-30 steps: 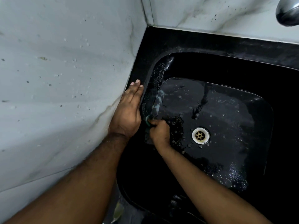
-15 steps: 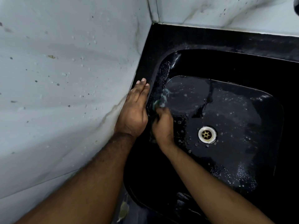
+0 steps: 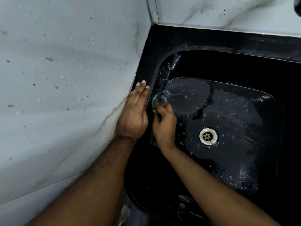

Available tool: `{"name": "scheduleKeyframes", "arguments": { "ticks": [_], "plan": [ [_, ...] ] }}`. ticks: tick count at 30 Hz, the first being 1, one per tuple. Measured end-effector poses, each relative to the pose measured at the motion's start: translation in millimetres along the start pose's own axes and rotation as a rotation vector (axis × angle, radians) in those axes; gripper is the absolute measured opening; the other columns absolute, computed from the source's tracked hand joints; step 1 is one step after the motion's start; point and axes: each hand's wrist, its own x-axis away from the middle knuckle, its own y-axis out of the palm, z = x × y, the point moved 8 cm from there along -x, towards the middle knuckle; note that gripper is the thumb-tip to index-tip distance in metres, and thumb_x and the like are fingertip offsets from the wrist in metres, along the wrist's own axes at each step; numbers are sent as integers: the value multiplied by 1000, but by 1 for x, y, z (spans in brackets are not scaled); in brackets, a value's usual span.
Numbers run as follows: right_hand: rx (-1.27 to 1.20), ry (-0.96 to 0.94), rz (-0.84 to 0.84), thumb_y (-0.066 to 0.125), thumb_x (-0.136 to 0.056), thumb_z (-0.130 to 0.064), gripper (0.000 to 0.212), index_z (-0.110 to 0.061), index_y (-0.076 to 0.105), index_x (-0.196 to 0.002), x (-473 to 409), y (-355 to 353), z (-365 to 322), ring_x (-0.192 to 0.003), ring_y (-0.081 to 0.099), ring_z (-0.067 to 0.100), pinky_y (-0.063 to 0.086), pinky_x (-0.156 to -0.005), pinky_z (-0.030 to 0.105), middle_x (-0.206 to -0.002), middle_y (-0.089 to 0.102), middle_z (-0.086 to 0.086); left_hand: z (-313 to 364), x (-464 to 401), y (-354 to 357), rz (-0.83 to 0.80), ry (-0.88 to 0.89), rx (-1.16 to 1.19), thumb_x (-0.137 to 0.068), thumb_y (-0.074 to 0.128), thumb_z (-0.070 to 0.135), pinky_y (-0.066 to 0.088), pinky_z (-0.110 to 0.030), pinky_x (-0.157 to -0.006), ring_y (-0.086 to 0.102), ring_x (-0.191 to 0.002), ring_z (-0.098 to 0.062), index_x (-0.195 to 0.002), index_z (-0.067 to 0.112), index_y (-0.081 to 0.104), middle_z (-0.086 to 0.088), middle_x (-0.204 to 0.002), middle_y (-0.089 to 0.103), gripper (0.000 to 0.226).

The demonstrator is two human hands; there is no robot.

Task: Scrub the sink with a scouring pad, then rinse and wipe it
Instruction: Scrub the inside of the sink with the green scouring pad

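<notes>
The task looks to be in its first stage, the scrubbing, with rinsing and wiping both left to do. The right hand (image 3: 164, 123) has its fingers (image 3: 157, 106) curled round a small green scouring pad (image 3: 156, 101) and presses it against the left inner wall of the glossy black square sink (image 3: 244, 160), just below the rim. A pale soapy smear (image 3: 167, 95) trails from the pad across the near corner of the basin floor, which suggests that this patch is being worked; the rest of the floor carries only scattered droplets and foam specks around the round brass drain (image 3: 208, 136), so how much of it is already scrubbed cannot be told. The left hand (image 3: 134, 116) lies flat with straight, released fingers on the black table (image 3: 211, 38) edge beside the white marble wall (image 3: 65, 79) (apparently bracing the body). No water runs into the basin, and no wiping cloth is in view.
</notes>
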Motion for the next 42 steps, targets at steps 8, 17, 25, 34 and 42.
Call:
{"name": "scheduleKeyframes", "arguments": {
  "ticks": [8, 17, 25, 34, 42],
  "plan": [
    [289, 11, -436, 53, -88, 6, 25, 4, 66, -109, 33, 16, 42, -101, 59, 36, 45, -87, 34, -106, 61, 21, 1, 0, -2, 23, 6, -4, -88, 37, -6, 22, -39, -125, 25, -153, -23, -151, 1, 41, -12, -162, 33, 63],
    [115, -237, -159, 50, -84, 14, 47, 0, 63, -127, 34, -11, -20, -99, 55, 13, 42, -95, 15, -105, 56, 10, 0, 1, 0, 3, 1, -10, -89, 32, 6, 21, -35, -125, 25, -153, -26, -151, 0, 41, -14, -162, 33, 62],
    [220, 100, -352, 54, -87, 5, 24, 5, 66, -108, 21, 13, 32, -101, 57, 38, 44, -85, 37, -104, 61, 23, -2, 2, -2, 36, 24, -18, -86, 36, -7, 20, -34, -126, 26, -152, -29, -149, -1, 42, -16, -161, 34, 64],
    [136, 34, -382, 53, -85, 9, 36, 0, 67, -117, 57, 15, 49, -96, 59, 22, 37, -80, 13, -100, 59, 12, 2, 1, -4, 38, -9, -21, -86, 38, -10, 20, -34, -126, 24, -154, -25, -150, 2, 43, -11, -162, 33, 65],
    [9, -143, -59, 54, -85, 10, 44, -7, 67, -123, 25, -10, -21, -86, 60, 18, 48, -81, 21, -92, 56, 7, 3, 0, -3, 23, -11, -31, -87, 39, -6, 21, -35, -126, 24, -153, -26, -150, 1, 42, -12, -162, 33, 63]
  ]
}}
